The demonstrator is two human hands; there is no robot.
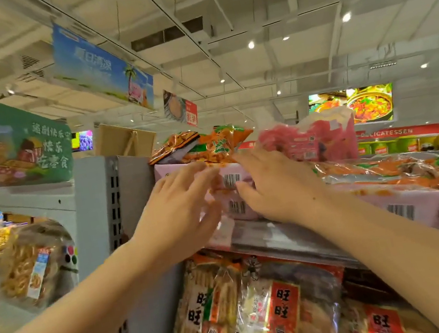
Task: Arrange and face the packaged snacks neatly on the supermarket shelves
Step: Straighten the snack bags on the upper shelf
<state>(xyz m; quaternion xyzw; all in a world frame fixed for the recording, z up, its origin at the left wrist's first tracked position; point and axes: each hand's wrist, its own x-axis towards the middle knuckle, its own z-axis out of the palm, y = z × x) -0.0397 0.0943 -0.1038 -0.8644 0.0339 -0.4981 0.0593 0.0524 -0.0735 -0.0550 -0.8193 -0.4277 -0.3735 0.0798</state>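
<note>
On the top shelf [283, 240] lies a stack of pink snack packs [231, 180] with barcodes facing me. Orange snack bags [217, 144] lie on top of the stack. My left hand [179, 210] is at the stack's left end, its fingers slightly bent against the pack fronts. My right hand [274, 186] lies over the stack's right part, fingers spread toward the barcodes and the lower edge of an orange bag. Whether either hand truly grips a pack is blurred. More pink and orange packs [408, 192] lie flat along the shelf to the right.
A red bag [309, 136] stands behind the stack. Rice cracker packs [266, 312] fill the shelf below. A grey perforated upright [111, 202] borders the shelf on the left, with a hanging bag of snacks [34, 264] beside it. Signs hang overhead.
</note>
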